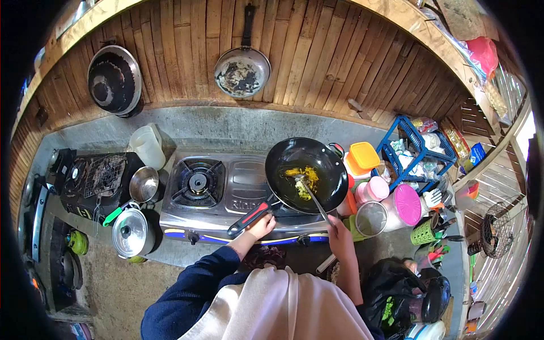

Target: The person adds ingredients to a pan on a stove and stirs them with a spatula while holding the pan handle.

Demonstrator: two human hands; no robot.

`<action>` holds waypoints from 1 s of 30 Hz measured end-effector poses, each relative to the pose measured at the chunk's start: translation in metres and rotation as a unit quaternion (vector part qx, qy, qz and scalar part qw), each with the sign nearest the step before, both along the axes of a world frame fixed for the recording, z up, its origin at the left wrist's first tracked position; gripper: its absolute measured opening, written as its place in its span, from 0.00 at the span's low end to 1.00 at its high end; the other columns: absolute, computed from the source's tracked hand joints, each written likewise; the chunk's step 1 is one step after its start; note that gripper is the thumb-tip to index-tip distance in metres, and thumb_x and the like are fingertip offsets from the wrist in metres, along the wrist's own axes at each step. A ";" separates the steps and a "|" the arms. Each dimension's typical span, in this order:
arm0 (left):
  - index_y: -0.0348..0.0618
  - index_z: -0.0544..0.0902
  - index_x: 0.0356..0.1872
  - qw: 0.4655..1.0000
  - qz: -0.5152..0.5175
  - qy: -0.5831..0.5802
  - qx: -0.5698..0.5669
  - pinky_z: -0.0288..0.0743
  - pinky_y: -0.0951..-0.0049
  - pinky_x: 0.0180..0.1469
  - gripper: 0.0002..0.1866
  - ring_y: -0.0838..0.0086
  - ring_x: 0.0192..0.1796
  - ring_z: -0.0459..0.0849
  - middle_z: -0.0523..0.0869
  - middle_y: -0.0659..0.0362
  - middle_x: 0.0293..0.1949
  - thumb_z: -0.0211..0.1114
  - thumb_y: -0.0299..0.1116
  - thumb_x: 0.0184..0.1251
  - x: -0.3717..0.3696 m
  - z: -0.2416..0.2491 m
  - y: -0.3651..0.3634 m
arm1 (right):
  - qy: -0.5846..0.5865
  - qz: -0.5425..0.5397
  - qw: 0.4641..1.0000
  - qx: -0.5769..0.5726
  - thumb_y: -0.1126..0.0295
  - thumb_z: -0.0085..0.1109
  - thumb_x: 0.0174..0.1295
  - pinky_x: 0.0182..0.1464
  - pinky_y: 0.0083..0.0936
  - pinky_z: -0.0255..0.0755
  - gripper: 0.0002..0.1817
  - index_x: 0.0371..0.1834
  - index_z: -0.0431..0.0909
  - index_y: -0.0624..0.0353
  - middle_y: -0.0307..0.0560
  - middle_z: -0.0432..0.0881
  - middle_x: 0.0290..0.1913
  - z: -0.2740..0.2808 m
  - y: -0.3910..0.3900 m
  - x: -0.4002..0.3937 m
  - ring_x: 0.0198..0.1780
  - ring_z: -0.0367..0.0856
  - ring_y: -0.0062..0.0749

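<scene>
A black wok (283,161) stands on the right side of the silver gas stove (243,170), with oil and yellow and pale bits of food (309,178) in it. My left hand (262,226) is closed around or against the wok's black and red handle (249,218), near its middle. In my right hand (340,235) is the shaft of a metal spatula (318,205), whose head rests among the food inside the wok. The flame under the wok is hidden.
Left of the stove are a lidded pot (131,229), a small metal pot (144,184) and a plastic pitcher (148,146). To the right stand pink-lidded containers (407,205), a strainer (371,219) and a blue rack (416,150). A black bag (388,289) lies lower right.
</scene>
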State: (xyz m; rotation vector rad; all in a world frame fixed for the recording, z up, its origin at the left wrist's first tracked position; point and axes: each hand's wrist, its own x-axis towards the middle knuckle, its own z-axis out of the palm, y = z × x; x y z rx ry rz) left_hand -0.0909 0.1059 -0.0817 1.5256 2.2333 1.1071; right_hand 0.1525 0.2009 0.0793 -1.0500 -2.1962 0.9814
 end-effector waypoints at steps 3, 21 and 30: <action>0.42 0.81 0.29 0.999 0.001 0.026 0.030 0.74 0.59 0.33 0.14 0.56 0.29 0.81 0.81 0.50 0.25 0.55 0.43 0.62 -0.001 -0.002 0.001 | 0.012 -0.018 0.999 0.027 0.73 0.51 0.63 0.48 0.27 0.72 0.15 0.53 0.74 0.64 0.58 0.81 0.44 -0.013 0.014 -0.015 0.45 0.82 0.40; 0.42 0.79 0.24 0.998 -0.006 0.037 0.050 0.73 0.59 0.32 0.16 0.56 0.28 0.81 0.80 0.51 0.24 0.54 0.43 0.64 -0.003 -0.007 0.002 | -0.024 -0.058 0.997 0.053 0.71 0.58 0.60 0.39 0.27 0.73 0.14 0.49 0.80 0.58 0.59 0.82 0.32 0.024 0.015 0.019 0.35 0.83 0.36; 0.43 0.82 0.30 0.999 -0.003 0.033 0.020 0.73 0.60 0.31 0.15 0.59 0.27 0.81 0.81 0.54 0.25 0.56 0.44 0.62 -0.004 -0.009 0.002 | -0.095 -0.091 0.989 0.060 0.72 0.58 0.59 0.41 0.25 0.73 0.13 0.47 0.80 0.63 0.56 0.84 0.35 0.060 -0.007 0.067 0.36 0.83 0.32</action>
